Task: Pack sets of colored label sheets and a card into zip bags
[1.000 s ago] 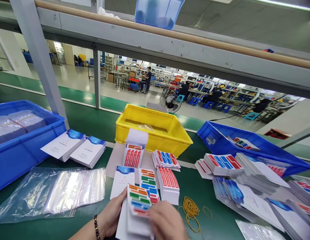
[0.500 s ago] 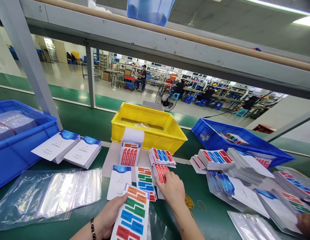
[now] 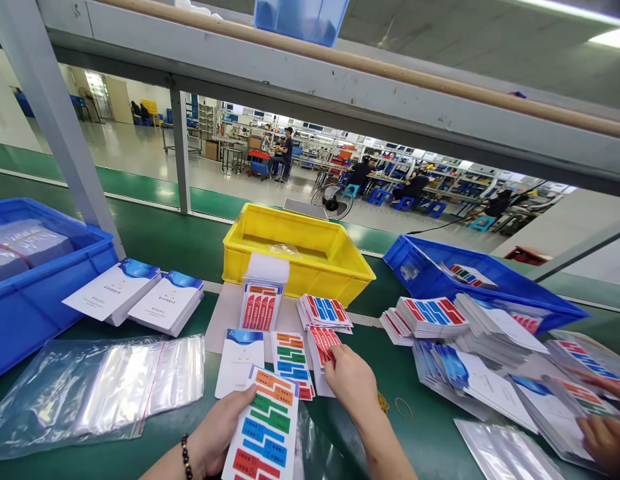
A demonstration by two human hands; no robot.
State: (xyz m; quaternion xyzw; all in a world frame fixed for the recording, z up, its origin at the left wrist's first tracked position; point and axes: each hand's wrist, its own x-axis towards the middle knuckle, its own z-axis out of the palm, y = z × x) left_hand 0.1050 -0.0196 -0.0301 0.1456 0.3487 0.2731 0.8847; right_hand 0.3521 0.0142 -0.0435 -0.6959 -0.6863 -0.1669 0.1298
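Observation:
My left hand [image 3: 217,433], with a bead bracelet at the wrist, grips a sticker sheet [image 3: 265,430] of orange, green, blue and red labels near the bottom edge. My right hand [image 3: 350,383] rests on a stack of red label sheets [image 3: 323,343], its fingers pinching the top sheet. Beside that stack lie a multicoloured sheet pile [image 3: 290,360] and a white booklet [image 3: 239,360]. A clear bag [image 3: 315,447] lies under the sheet I hold.
A yellow bin [image 3: 335,267] stands behind the stacks, with blue bins at left [image 3: 35,307] and right [image 3: 490,293]. Clear bags [image 3: 105,387] lie left, booklets [image 3: 135,297] behind them. Rubber bands [image 3: 395,403] and more card piles [image 3: 470,333] lie right. Another person's hand [image 3: 605,433] works at the far right.
My right hand left the held sheets and reached forward onto the red label stack. My left hand now holds the multicoloured sheet alone. Another person's hand came further in at the right.

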